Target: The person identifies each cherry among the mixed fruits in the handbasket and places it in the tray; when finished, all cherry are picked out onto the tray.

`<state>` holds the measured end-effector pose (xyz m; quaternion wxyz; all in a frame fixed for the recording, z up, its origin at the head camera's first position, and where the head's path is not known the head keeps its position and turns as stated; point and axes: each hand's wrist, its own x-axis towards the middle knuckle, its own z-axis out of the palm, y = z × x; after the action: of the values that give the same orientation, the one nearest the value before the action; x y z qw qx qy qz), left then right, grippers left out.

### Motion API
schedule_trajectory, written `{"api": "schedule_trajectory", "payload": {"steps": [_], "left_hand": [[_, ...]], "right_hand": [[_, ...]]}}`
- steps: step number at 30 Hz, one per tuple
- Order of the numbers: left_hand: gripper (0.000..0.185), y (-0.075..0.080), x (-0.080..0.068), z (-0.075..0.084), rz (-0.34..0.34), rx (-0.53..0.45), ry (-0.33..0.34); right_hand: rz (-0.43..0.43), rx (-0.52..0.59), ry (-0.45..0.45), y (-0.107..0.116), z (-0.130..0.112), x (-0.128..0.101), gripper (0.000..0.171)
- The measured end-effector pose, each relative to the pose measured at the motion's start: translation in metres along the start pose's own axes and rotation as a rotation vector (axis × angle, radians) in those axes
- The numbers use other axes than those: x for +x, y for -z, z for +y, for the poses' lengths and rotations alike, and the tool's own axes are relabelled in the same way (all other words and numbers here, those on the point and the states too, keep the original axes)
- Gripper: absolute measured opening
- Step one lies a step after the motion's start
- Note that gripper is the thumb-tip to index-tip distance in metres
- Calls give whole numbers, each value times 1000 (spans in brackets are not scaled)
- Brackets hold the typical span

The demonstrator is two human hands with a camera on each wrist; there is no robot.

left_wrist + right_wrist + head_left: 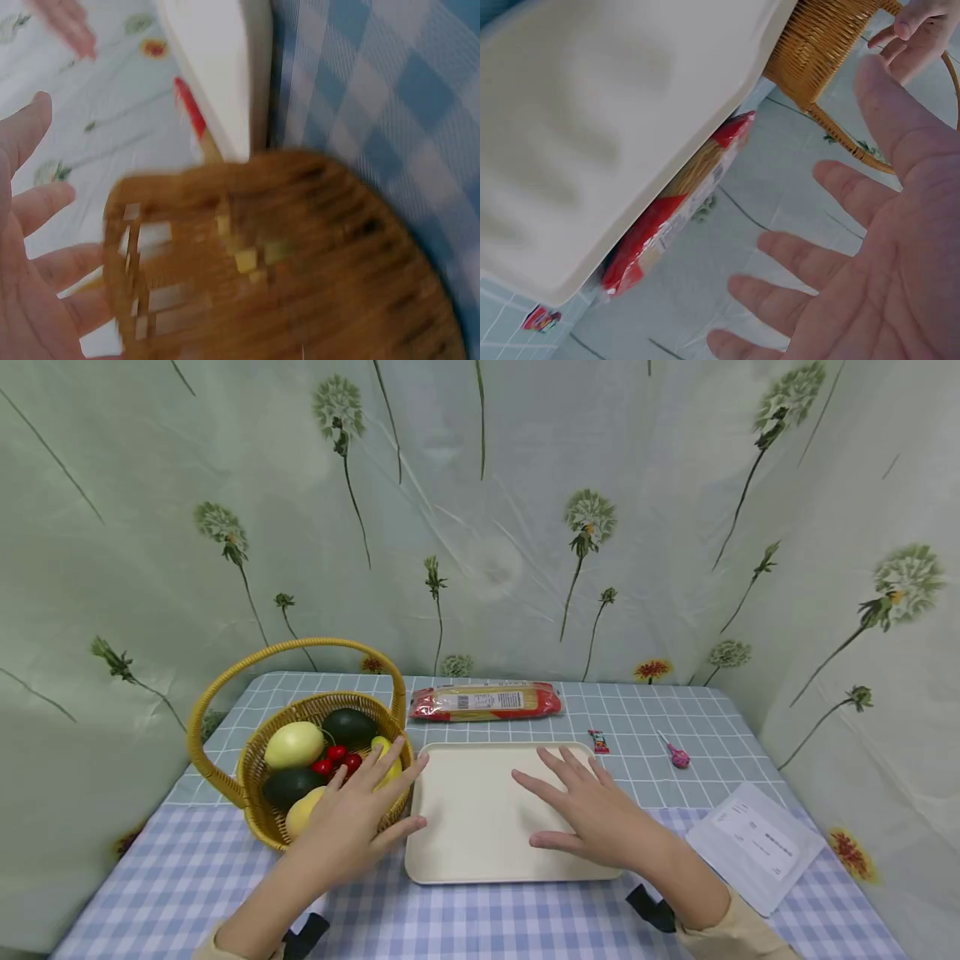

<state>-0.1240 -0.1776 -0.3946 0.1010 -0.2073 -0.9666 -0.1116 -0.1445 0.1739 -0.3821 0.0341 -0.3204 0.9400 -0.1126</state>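
Hovering with fingers spread and holding nothing, the left hand (352, 818) hung over the basket (262, 814) rim and the right hand (592, 810) over the tray (465, 827), so a careless sweep could, I judged, have tipped the fruit (294, 744) out

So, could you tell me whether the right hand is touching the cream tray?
Apart. The right wrist view shows the right hand open, with tablecloth visible between its spread fingers and the cream tray, so it hovers above.

Checked-cloth table (187, 868) carries wicker basket (262, 814) (fruit inside), cream tray (465, 810), noodle packet (485, 702), small wrapper (598, 742), pink lollipop (677, 753), paper sheet (757, 843).
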Motion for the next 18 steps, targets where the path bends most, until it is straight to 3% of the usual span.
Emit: {"api": "schedule_trajectory", "payload": {"steps": [9,18], "left_hand": [[59,33,-27,-37,171,-111,95],[49,57,-55,-82,439,-181,109]], "right_hand": [[-64,39,104,8,-3,27,61],[-114,84,188,8,-14,57,47]]}}
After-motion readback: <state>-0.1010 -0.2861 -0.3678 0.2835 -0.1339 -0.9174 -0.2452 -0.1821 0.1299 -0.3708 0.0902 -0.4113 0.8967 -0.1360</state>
